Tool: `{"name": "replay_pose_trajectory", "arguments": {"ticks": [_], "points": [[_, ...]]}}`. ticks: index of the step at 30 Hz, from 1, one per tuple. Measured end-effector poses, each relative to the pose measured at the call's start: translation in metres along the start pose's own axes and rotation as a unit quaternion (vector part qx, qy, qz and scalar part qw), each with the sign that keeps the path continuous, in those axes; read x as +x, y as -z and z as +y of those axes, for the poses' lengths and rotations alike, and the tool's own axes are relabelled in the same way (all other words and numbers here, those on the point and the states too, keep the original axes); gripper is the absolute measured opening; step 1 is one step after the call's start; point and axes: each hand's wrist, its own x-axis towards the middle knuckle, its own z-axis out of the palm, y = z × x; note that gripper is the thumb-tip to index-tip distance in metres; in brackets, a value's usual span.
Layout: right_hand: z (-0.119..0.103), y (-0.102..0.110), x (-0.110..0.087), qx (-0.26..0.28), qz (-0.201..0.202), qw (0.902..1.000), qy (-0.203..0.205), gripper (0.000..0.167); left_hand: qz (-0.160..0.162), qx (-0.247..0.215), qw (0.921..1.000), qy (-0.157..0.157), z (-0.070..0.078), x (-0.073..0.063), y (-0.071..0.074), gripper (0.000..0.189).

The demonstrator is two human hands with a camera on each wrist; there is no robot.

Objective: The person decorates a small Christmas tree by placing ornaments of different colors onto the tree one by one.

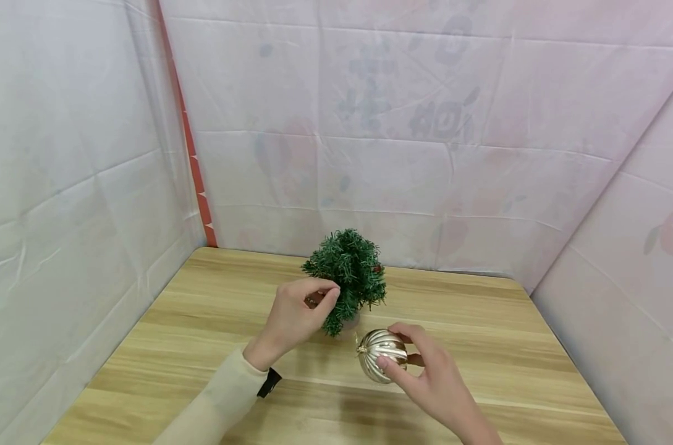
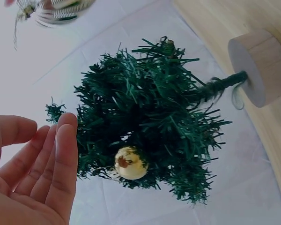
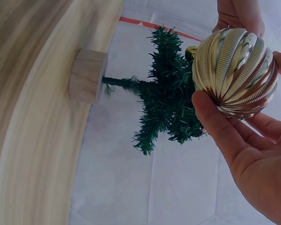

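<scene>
A small artificial Christmas tree point(image 1: 344, 262) stands on a round wooden base point(image 3: 88, 76). My left hand point(image 1: 294, 312) is at its near left side, fingers bent loosely, with nothing seen between them. In the left wrist view, its fingertips come close to the branches; whether they touch cannot be told. With fingers and thumb, my right hand point(image 1: 436, 377) grips a large ribbed gold Christmas bauble point(image 1: 382, 353), held right of and nearer than the tree. A thin hanging loop shows at the bauble's cap. A small shiny gold ball point(image 2: 131, 163) hangs among the branches.
The tree stands on a wood-grain table point(image 1: 469, 315). White printed cloth point(image 1: 380, 173) walls the table in at the back and both sides. A red strip point(image 1: 194, 161) runs down the back left corner. My left wrist wears a black band point(image 1: 269, 383).
</scene>
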Motion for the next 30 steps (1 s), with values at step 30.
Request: {"name": "replay_pose_trajectory", "arguments": {"ticks": [30], "points": [[-0.014,0.007,0.027,0.011,0.075,0.9953,-0.059,0.039,-0.081,-0.058,0.9929,-0.064,0.022,-0.004,-0.007,0.01]]}}
